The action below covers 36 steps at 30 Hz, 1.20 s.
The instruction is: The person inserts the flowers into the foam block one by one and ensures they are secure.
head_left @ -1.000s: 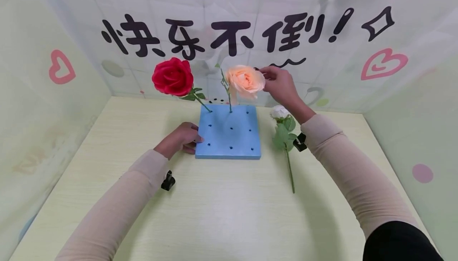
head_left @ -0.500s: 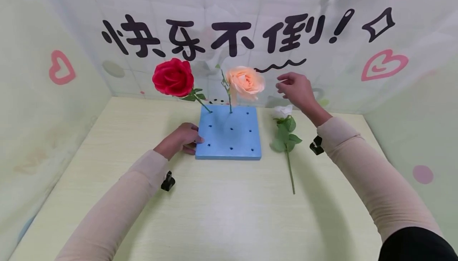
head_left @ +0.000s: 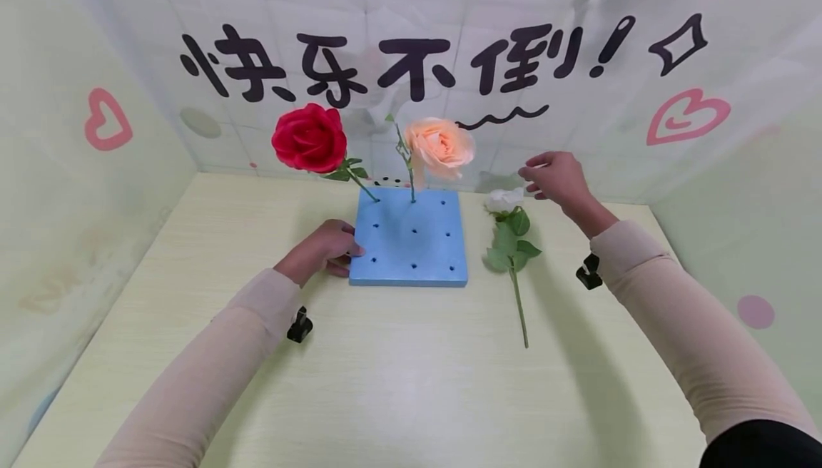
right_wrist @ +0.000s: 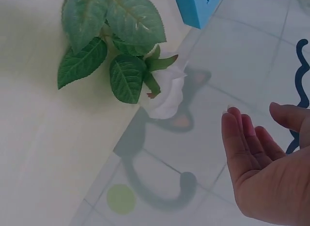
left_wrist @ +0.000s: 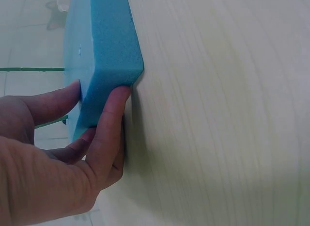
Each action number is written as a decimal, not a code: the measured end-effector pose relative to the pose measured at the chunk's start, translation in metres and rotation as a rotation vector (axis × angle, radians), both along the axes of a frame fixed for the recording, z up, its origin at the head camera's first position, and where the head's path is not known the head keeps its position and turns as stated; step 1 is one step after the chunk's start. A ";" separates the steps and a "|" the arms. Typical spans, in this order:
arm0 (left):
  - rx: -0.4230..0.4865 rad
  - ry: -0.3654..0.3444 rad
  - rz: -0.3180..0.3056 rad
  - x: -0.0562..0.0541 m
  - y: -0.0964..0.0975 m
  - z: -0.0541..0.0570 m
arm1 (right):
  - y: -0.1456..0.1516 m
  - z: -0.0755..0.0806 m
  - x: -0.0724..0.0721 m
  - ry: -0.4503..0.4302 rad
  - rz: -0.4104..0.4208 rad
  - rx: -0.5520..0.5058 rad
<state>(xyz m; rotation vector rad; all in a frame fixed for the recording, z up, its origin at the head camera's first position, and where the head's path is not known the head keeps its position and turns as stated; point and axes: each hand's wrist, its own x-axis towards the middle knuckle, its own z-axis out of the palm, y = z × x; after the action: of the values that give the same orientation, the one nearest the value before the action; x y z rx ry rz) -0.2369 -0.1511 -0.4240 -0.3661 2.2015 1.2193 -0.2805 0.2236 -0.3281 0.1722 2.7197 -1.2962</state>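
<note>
A blue foam board (head_left: 411,247) with rows of small holes lies on the table. My left hand (head_left: 324,247) holds its left edge, thumb on the top face and fingers against the side, as the left wrist view shows. A red rose (head_left: 310,138) and a peach rose (head_left: 440,147) stand with their stems in holes along the far row; both lean. To the right of the board, a white rose (head_left: 504,200) with green leaves lies on the table, stem toward me. Just beyond and right of its bloom hovers my right hand (head_left: 557,179), fingers loosely bent and holding nothing.
The pale wooden table (head_left: 385,368) meets a printed back wall (head_left: 257,18) with black lettering, close behind the roses. Side walls rise at the left and right. A small black device (head_left: 589,272) is strapped near each wrist.
My right hand has come away from the peach rose and moved right and down, near the white rose. The left hand and the board have stayed in place.
</note>
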 end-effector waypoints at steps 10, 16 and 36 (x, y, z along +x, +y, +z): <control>-0.005 -0.005 0.006 -0.002 0.001 0.000 | 0.010 -0.018 0.007 -0.124 0.025 0.040; 0.011 -0.008 0.014 -0.002 0.001 -0.001 | 0.013 -0.027 0.013 -0.217 0.038 0.043; -0.015 -0.019 0.011 -0.003 0.002 -0.001 | 0.006 -0.057 0.018 -0.356 0.071 0.080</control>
<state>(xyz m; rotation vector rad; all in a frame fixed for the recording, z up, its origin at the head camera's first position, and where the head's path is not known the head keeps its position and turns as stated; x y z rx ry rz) -0.2403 -0.1491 -0.4247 -0.3945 2.1959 1.2008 -0.2626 0.2298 -0.3855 0.2813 2.4501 -1.0257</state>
